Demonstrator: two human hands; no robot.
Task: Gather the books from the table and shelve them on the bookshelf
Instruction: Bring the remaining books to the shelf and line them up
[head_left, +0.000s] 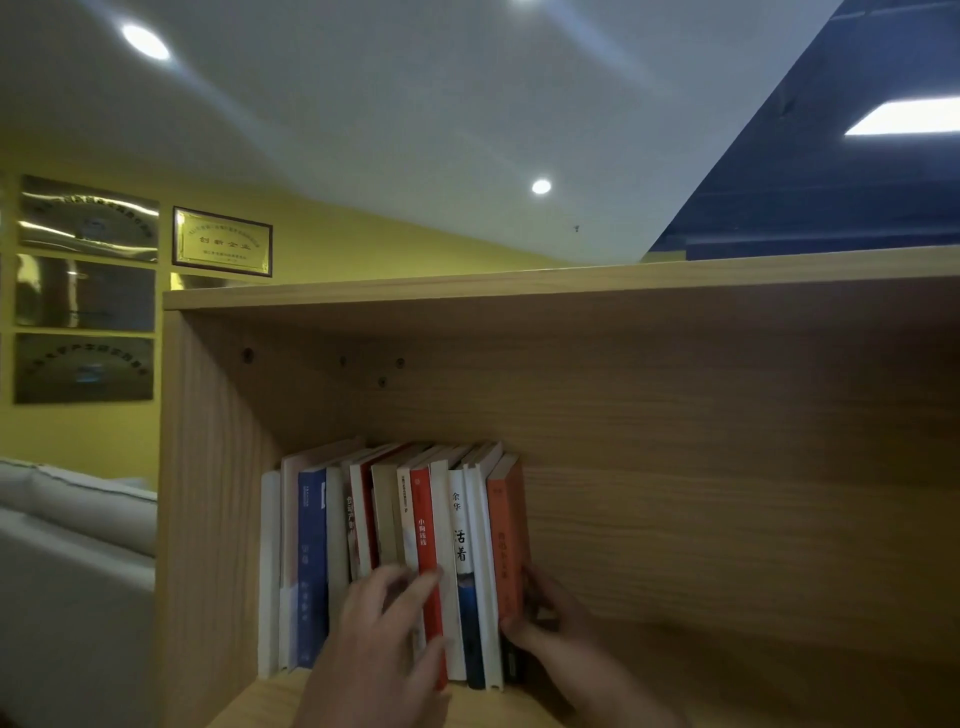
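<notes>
Two hands reach into the bookshelf (218, 519): left hand (384, 639) spreads open fingers across upright spines, right hand (550, 623) curls its grip round the orange book (511, 540).

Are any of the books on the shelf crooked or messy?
A little. The books lean slightly and sit bunched at the left of the shelf, its right side bare. The left hand and right hand press against them. None looks damaged.
</notes>
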